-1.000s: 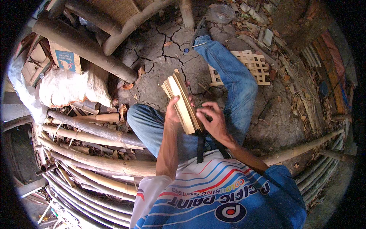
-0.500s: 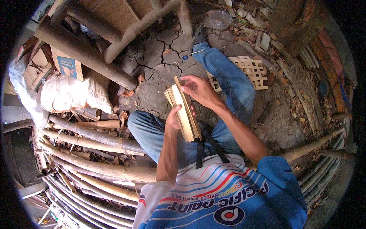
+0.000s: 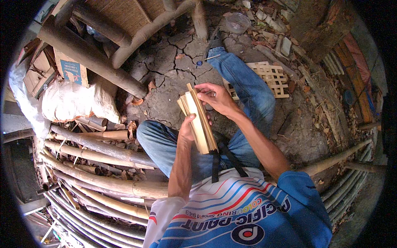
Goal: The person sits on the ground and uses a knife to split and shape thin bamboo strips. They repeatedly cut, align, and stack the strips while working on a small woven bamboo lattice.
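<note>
A bundle of thin, flat, pale bamboo strips lies tilted above my lap, its top end fanned slightly apart. My left hand is wrapped round the middle of it, thumb on the near face and fingertips showing at the far side. At the bundle's upper right end, my right hand has its thumb and fingers closed on the strip edges. One strip sticks up past the others beside those fingertips. Beyond my bent right leg, a woven bamboo lattice rests on the ground, partly hidden by the leg.
Several bamboo poles are stacked at my left. A white sack and a bamboo frame stand at the far left. Cracked earth spreads ahead, with a blue cap and a clear plastic bowl on it.
My right fingers have shifted slightly along the bundle's top end and drawn closer together. The left hand keeps its hold; the whole view has moved a little.
</note>
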Tool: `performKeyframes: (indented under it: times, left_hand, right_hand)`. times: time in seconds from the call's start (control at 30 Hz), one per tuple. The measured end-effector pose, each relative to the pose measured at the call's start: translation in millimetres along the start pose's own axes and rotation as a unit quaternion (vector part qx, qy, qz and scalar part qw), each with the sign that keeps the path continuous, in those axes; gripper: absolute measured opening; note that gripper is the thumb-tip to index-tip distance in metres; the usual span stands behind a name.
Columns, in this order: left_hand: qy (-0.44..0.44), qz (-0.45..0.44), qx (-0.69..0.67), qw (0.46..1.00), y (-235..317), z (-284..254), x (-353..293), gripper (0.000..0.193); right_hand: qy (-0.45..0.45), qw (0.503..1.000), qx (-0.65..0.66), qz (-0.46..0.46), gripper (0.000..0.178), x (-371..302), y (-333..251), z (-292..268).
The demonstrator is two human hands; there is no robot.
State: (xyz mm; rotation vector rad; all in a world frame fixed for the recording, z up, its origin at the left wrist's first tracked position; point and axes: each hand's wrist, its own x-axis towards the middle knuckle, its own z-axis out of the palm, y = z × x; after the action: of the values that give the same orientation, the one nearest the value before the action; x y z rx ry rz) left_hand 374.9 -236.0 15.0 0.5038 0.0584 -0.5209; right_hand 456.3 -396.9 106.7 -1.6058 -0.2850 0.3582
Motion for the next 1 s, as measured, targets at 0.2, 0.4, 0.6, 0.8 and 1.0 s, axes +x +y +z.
performKeyframes:
  times: [0.2,0.4,0.6,0.8,1.0]
  left_hand:
    - [0.027,-0.018,0.015,0.999,-0.6,-3.3,-0.1,0.06]
    - [0.026,-0.019,0.007,0.999,-1.8,-6.1,-0.4,0.059]
    - [0.071,-0.034,0.027,0.997,-0.4,-10.8,-0.8,0.058]
    - [0.096,-0.039,0.013,0.994,-4.3,-22.5,1.9,0.059]
    - [0.117,-0.051,0.03,0.991,-4.4,-15.4,4.6,0.061]
  right_hand:
    - [0.038,0.994,-0.096,-0.025,0.035,-2.0,-3.1,7.8]
    - [0.051,0.994,-0.091,-0.033,0.034,-0.5,-2.1,9.5]
    - [0.071,0.989,-0.124,-0.03,0.037,1.4,-5.2,6.1]
    - [0.125,0.979,-0.157,-0.041,0.035,-3.2,-3.6,11.9]
    - [0.149,0.969,-0.189,-0.057,0.033,-7.6,0.8,12.2]
